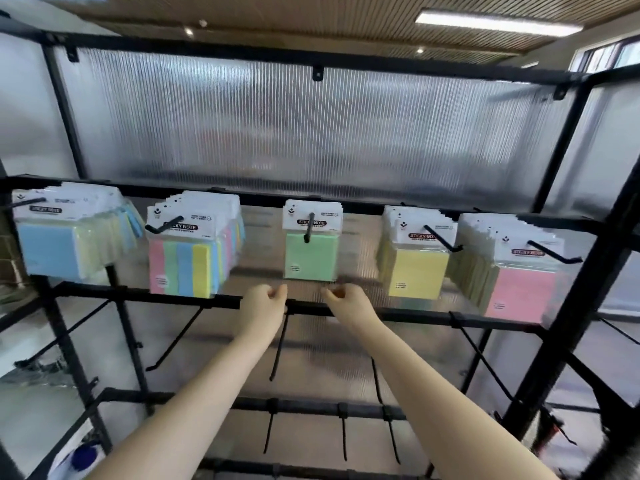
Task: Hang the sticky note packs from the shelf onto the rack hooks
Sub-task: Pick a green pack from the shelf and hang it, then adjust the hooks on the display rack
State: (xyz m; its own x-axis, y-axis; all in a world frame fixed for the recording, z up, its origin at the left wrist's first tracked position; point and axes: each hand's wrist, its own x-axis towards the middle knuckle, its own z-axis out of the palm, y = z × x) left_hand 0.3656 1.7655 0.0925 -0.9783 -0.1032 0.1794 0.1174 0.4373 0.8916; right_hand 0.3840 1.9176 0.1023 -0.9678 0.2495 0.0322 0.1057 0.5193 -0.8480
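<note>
Sticky note packs hang in bunches on the top row of hooks of a black rack: blue packs at far left, striped multicolour packs, green packs in the middle, yellow packs, and pink packs at the right. My left hand and right hand are raised side by side just below the green packs, in front of the rack's crossbar. Both have loosely curled fingers, and neither holds anything. The green packs' hook sticks out toward me.
Bare black hooks jut from the lower crossbars beneath my arms. A ribbed translucent panel backs the rack. Black uprights frame the right side. A blue-capped item sits low at left.
</note>
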